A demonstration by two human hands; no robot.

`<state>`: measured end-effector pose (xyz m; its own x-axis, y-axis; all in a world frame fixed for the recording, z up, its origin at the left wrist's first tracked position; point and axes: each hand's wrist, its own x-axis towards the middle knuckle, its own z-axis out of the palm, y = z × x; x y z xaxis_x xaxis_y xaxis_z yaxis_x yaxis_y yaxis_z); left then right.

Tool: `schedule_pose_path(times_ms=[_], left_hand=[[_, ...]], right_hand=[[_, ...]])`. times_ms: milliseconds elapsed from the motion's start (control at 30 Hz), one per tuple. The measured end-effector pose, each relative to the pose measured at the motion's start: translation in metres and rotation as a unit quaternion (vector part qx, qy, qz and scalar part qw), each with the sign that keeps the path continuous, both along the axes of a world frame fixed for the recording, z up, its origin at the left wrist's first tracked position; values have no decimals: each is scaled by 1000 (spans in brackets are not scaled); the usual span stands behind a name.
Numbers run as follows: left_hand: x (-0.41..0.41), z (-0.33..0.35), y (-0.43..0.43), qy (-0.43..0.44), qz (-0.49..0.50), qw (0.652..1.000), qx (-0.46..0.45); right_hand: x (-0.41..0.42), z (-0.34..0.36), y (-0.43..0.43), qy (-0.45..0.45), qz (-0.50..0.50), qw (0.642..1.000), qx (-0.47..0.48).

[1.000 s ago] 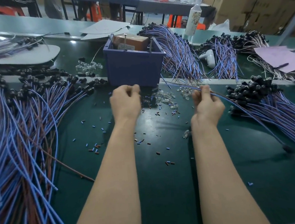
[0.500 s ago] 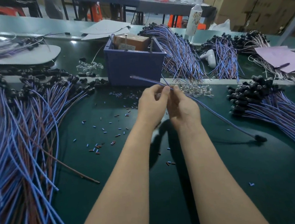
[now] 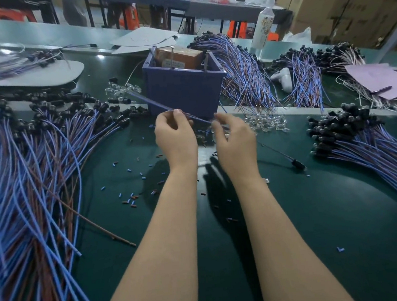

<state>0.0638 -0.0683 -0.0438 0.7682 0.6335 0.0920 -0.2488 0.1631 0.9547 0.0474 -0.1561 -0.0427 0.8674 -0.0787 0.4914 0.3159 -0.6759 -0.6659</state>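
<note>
My left hand (image 3: 176, 138) pinches a thin blue wire (image 3: 155, 103) between thumb and fingertips, just in front of the purple bin (image 3: 182, 91). The wire's free end sticks out up and to the left of that hand. My right hand (image 3: 235, 140) sits close beside it and pinches the same wire with curled fingers. From under the right hand the wire runs down to the right and ends in a black cap (image 3: 298, 164) lying on the green mat (image 3: 295, 226).
A big heap of blue and brown capped wires (image 3: 27, 177) fills the left side, another heap (image 3: 372, 144) lies at right. Clear LEDs (image 3: 264, 123) sit behind my right hand. Small sleeve offcuts (image 3: 131, 199) dot the mat. A bottle (image 3: 264, 24) stands at the back.
My left hand left the clear LEDs and came to the wire in my right hand. The wire has since slid left, its capped end drawn closer.
</note>
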Motion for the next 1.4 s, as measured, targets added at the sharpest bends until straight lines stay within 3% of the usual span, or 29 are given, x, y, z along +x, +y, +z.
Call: schedule_pose_path(times_ms=[167, 300, 433, 600, 767, 1000, 1400], left_hand=[[-2, -2, -6, -24, -78, 996, 47], [-1, -7, -10, 4, -175, 980, 98], [-1, -8, -8, 12, -185, 976, 118], [-4, -6, -10, -1, -146, 983, 110], [-4, -6, -5, 6, -64, 987, 148], [-3, -6, -2, 39, -102, 973, 206], [-2, -6, -3, 45, -134, 967, 213]], right_hand=[[1, -1, 2, 18, -6, 999, 47], [1, 0, 1, 28, 3, 996, 90], [3, -1, -1, 43, 7, 992, 121], [6, -1, -5, 12, -60, 969, 239], [5, -4, -8, 17, -75, 983, 169], [0, -4, 0, 21, -42, 997, 61], [-3, -1, 4, 21, -12, 999, 46]])
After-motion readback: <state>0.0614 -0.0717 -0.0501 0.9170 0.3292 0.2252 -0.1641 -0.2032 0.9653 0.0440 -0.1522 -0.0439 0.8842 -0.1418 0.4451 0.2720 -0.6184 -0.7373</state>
